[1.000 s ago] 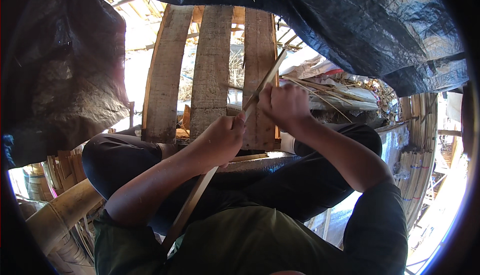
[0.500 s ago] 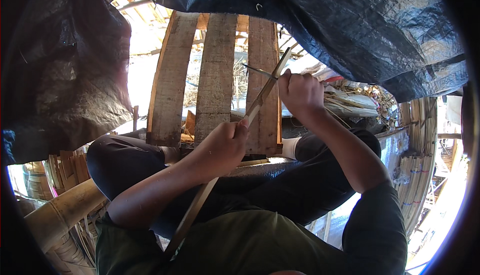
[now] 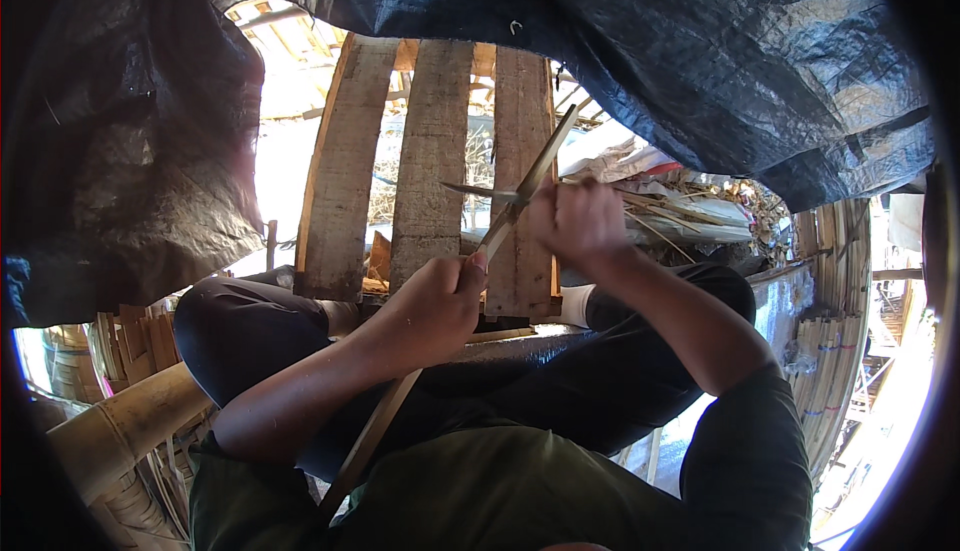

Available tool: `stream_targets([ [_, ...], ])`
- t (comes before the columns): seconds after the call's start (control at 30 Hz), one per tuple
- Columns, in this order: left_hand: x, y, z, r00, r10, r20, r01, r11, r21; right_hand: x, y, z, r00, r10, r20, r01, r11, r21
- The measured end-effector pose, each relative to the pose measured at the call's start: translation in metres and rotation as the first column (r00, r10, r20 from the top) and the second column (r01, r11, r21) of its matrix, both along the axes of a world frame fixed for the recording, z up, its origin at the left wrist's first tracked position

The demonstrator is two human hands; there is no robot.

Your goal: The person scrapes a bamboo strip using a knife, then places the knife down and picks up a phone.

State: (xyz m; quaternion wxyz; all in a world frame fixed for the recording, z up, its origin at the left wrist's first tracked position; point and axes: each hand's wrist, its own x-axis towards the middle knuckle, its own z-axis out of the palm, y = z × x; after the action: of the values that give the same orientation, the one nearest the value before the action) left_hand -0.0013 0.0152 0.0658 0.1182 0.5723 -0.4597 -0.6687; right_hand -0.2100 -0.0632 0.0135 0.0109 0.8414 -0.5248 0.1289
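A long, narrow bamboo strip [image 3: 546,159] runs slantwise from beside my body up to the far right. My left hand [image 3: 432,303] is closed around it near its middle, thumb lying along the upper side. In my right hand [image 3: 583,219], blurred by motion, is a knife whose blade [image 3: 468,190] crosses the strip and points left. The blade touches the strip a little beyond my left hand. Its handle is mostly hidden in my fist. The strip's near end passes under my left forearm and rests against my shirt.
Upright wooden planks [image 3: 432,161] stand in front of my crossed legs. Dark plastic sheeting [image 3: 720,71] hangs overhead and at the left. A thick bamboo pole [image 3: 130,421] lies at the lower left. Bundled bamboo strips [image 3: 828,371] stand at the right.
My right hand has drawn the knife down along the strip, toward my left hand. My left hand has shifted slightly left and nearer, still gripping the strip.
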Motion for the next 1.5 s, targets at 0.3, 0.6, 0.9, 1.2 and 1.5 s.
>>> stream_targets([
  [0.3,0.006,0.006,-0.008,0.993,0.001,-0.120,-0.011,0.997,-0.081,-0.004,0.007,-0.007,0.957,0.064,-0.282,-0.124,0.972,-0.200],
  [0.6,0.002,-0.002,0.009,0.987,0.066,-0.144,-0.033,0.974,0.222,0.016,0.021,0.019,0.996,0.020,0.085,-0.031,0.992,0.125],
  [0.9,0.000,-0.006,0.012,0.980,0.042,-0.193,-0.035,0.999,0.038,0.002,-0.009,0.008,0.922,0.342,-0.182,-0.381,0.715,-0.586],
  [1.2,-0.004,-0.010,0.003,0.982,0.118,-0.148,-0.106,0.991,0.087,0.029,0.021,0.023,0.984,0.132,0.122,-0.115,0.984,-0.138],
  [1.5,-0.008,-0.010,0.012,0.967,0.173,-0.185,-0.143,0.976,0.165,0.021,0.010,0.024,0.998,0.024,0.057,-0.019,0.996,-0.086],
])
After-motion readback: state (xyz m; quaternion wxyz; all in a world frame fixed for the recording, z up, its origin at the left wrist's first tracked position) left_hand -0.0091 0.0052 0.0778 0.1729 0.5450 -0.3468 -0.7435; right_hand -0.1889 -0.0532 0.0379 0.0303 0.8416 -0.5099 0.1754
